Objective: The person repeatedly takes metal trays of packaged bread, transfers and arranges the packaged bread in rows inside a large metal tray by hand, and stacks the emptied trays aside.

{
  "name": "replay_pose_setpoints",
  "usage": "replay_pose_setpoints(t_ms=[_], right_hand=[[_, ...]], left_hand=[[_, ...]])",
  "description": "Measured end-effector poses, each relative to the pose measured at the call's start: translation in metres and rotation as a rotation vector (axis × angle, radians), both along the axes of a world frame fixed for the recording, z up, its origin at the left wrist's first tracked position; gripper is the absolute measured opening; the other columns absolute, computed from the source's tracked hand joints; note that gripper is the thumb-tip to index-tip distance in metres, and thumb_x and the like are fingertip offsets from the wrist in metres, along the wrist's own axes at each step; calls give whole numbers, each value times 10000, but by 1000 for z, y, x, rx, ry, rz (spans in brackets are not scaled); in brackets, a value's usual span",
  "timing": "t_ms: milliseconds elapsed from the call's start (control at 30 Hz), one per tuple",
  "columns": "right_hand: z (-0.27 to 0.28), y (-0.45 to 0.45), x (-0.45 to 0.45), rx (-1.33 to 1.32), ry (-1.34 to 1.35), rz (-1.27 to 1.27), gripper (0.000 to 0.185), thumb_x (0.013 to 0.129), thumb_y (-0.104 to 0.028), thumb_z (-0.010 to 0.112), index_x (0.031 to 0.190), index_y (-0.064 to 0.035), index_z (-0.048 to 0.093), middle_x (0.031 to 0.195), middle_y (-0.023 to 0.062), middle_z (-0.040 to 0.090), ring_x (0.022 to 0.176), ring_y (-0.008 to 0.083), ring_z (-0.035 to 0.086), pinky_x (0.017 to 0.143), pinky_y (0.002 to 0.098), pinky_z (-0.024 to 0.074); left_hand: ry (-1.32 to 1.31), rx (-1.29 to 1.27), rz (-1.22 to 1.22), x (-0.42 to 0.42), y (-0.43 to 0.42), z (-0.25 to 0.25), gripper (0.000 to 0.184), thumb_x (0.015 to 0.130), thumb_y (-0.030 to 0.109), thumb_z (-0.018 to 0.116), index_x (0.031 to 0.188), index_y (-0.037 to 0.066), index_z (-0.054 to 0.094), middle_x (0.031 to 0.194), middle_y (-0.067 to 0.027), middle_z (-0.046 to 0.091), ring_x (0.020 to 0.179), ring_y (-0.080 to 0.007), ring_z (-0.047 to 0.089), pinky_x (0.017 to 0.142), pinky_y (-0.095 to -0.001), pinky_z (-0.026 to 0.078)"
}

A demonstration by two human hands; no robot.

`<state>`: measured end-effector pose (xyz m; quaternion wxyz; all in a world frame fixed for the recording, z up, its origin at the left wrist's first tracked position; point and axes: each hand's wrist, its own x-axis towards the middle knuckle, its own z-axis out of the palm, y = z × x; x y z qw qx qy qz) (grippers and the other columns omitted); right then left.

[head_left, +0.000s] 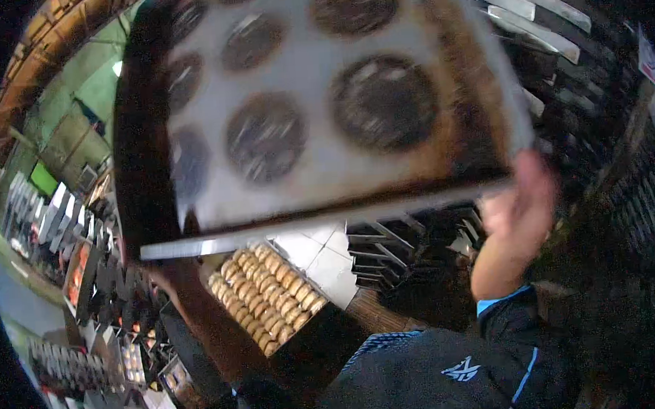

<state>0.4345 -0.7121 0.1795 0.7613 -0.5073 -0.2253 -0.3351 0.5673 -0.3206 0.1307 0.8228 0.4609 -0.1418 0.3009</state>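
Observation:
A large metal baking tray (314, 108) is held up and tilted in front of me, its pale surface marked with several dark round patches and brown stains near the right side. My right hand (521, 200) grips the tray's near right corner, slightly blurred. At the near left corner my left hand (168, 273) is in shadow under the tray, its fingers mostly hidden. Below the tray, between my arms, a box of golden-brown round baked pieces (265, 294) stands in packed rows.
Stacked dark trays (390, 249) stand beneath, beside white floor tiles (319, 257). More metal trays (533, 12) hang in rows at upper right. On the left are racks (58, 213), small trays with pale items (133, 360) and a green wall (95, 84).

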Motion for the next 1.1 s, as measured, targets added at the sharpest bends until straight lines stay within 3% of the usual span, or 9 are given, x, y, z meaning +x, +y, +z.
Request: replay_pose_setpoints(t_ms=[100, 267, 500, 633, 700, 767, 933, 1033, 1100], right_hand=[[39, -52, -6, 180, -15, 62, 484, 809, -284, 536, 1204, -17, 451, 1116, 162, 549, 976, 333, 548, 694, 510, 495], [67, -81, 22, 158, 21, -116, 423, 819, -281, 530, 1139, -11, 468, 1161, 162, 524, 1052, 375, 525, 805, 585, 484], [93, -99, 69, 249, 207, -273, 434, 792, -317, 538, 1139, -63, 481, 1129, 151, 511, 1046, 334, 519, 809, 554, 500], [89, -144, 90, 247, 198, -377, 524, 789, -264, 633, 1212, -30, 430, 1186, 163, 488, 1087, 324, 493, 870, 513, 474], [62, -215, 110, -952, 119, -1204, 600, 732, -142, 720, 1230, -14, 413, 1234, 166, 477, 1113, 291, 480, 943, 419, 439], [47, -191, 103, -185, 99, -502, 595, 802, -205, 633, 1289, -33, 337, 1320, 198, 315, 1172, 378, 372, 966, 481, 388], [-107, 48, 143, -652, 232, -351, 502, 809, -186, 620, 1226, -26, 390, 1254, 186, 370, 1099, 341, 417, 903, 446, 415], [-172, 193, 141, -926, 226, -89, 447, 813, -175, 612, 1188, -22, 423, 1215, 179, 404, 1054, 319, 444, 865, 424, 431], [-191, 272, 130, -1040, 183, 3, 411, 816, -167, 607, 1163, -19, 444, 1189, 174, 426, 1025, 304, 462, 840, 410, 441]], left_hand=[[-88, -58, -467, 45, -73, 79, 455, 849, 304, 540, 1246, 104, 442, 1121, -166, 519, 1045, -271, 530, 826, -382, 492], [-30, 406, -258, 99, -176, 156, 608, 814, 552, 522, 1133, 34, 524, 1022, -128, 553, 914, -211, 536, 864, -386, 378], [-504, 342, -114, 24, -180, 115, 372, 803, 124, 588, 1143, -5, 510, 989, -103, 567, 884, -192, 524, 823, -316, 406], [-532, 800, 303, 4, -89, 2, 317, 739, 163, 628, 967, -33, 526, 808, -127, 519, 745, -222, 503, 678, -307, 406], [-252, 752, 369, -22, -42, -70, 201, 752, 138, 629, 837, -14, 530, 694, -89, 507, 632, -180, 481, 583, -305, 392], [60, 792, 601, -65, 6, -158, 138, 762, 114, 626, 781, 17, 531, 646, -66, 497, 562, -152, 453, 515, -315, 380], [757, 863, 932, -275, 117, -418, 221, 780, 246, 580, 830, 31, 569, 681, -133, 533, 618, -245, 550, 582, -375, 443], [1883, 704, 208, -447, 144, -537, 409, 794, 388, 573, 1002, 36, 583, 870, -176, 572, 844, -269, 572, 768, -379, 447], [2107, 233, 345, -534, 175, -549, 485, 793, 425, 572, 1071, 29, 547, 963, -183, 549, 930, -281, 539, 827, -386, 421]])
